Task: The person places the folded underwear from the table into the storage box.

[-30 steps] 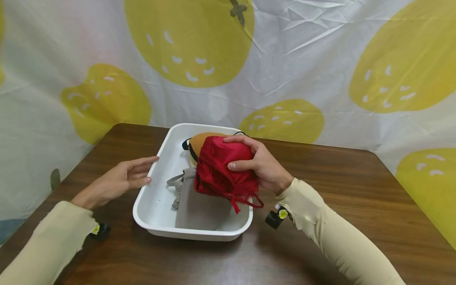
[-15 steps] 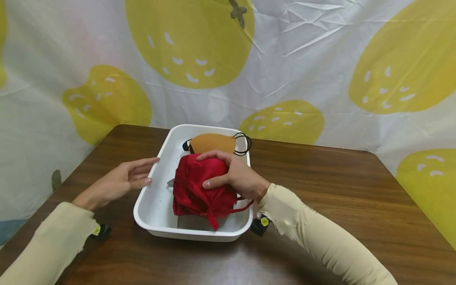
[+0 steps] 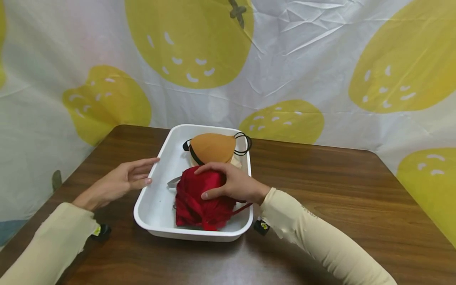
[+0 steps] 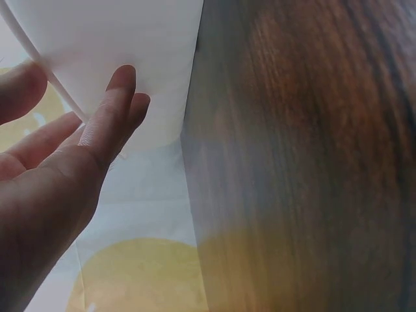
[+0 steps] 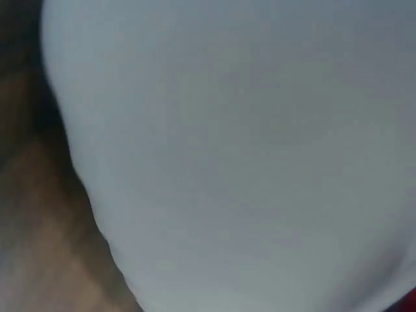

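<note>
A folded red bra (image 3: 199, 198) of shiny fabric lies in the near part of a white tray (image 3: 153, 225), a strap trailing right. My right hand (image 3: 231, 184) holds it from above, thumb and fingers curved over it. Beneath it a grey strap (image 3: 173, 182) sticks out; the rest of that grey piece is hidden. At the far end lies an orange cup-shaped garment (image 3: 212, 146) with black trim and loops, over something cream. My left hand (image 3: 121, 180) touches the tray's left rim with fairly straight fingers, seen against the outer wall (image 4: 166, 58) in the left wrist view.
The tray stands on a dark wooden table (image 3: 320, 198). Behind hangs a white curtain (image 3: 278, 59) with a yellow fruit print. A blurred pale surface (image 5: 227, 156) fills most of the right wrist view.
My right hand has carried the red bra leftward and down over the grey piece, then slightly toward me. The orange garment now shows more fully. My left hand stays put.
</note>
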The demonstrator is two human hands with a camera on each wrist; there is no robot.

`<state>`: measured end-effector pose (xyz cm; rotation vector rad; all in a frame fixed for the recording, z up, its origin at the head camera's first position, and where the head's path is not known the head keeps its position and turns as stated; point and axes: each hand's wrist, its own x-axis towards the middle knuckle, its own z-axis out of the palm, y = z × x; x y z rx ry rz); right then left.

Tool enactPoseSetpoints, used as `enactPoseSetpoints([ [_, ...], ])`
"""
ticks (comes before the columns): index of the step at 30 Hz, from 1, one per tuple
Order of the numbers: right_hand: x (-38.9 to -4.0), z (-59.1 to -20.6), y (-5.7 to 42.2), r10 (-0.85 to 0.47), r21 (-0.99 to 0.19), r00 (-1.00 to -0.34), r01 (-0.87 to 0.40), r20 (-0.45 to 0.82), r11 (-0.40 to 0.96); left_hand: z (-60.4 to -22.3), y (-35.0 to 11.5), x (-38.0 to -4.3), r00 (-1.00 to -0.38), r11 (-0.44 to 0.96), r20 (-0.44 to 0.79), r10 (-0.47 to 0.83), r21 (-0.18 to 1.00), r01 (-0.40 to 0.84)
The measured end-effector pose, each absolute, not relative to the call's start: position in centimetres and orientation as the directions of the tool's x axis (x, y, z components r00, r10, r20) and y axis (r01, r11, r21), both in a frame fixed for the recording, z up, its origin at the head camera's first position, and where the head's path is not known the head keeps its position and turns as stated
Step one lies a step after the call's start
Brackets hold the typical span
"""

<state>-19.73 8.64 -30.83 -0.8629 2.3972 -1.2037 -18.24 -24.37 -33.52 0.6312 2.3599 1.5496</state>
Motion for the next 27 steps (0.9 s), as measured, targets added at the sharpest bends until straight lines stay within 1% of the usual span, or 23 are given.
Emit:
enactPoseSetpoints([
  [3, -19.4, -30.7, 8.6, -0.667, -0.685, -0.745, -0.501, 0.031, 0.528, -33.6, -24.4, -18.2, -0.877, 0.348, 0.027, 0.479, 0.912, 0.218],
  [7, -19.0, -30.7, 8.8, -0.726, -0.453, -0.681, -0.678, 0.091, 0.579, -33.5, -24.3, -18.1, -0.877, 0.351, 0.031, 0.48, 0.909, 0.225],
  [9, -18.9, -30.7, 9.1, -0.745, -0.355, -0.659, -0.723, 0.1, 0.592, -33.5, -24.3, -18.2, -0.876, 0.351, 0.033, 0.482, 0.908, 0.227],
  [11, -18.7, -30.6, 9.3, -0.747, -0.3, -0.659, -0.733, 0.09, 0.61, -33.5, -24.3, -18.2, -0.876, 0.356, 0.029, 0.481, 0.907, 0.226],
  [14, -18.5, -30.3, 9.7, -0.748, -0.272, -0.66, -0.735, 0.074, 0.621, -33.5, -24.4, -18.3, -0.875, 0.356, 0.035, 0.482, 0.905, 0.232],
  [22, -18.7, -30.2, 10.0, -0.768, -0.276, -0.635, -0.756, 0.086, 0.594, -33.5, -24.7, -18.2, -0.877, 0.38, 0.039, 0.48, 0.891, 0.247],
  [27, -18.9, -30.6, 10.6, -0.778, -0.267, -0.608, -0.785, 0.16, 0.559, -33.3, -25.0, -18.1, -0.87, 0.448, 0.041, 0.491, 0.845, 0.293],
])
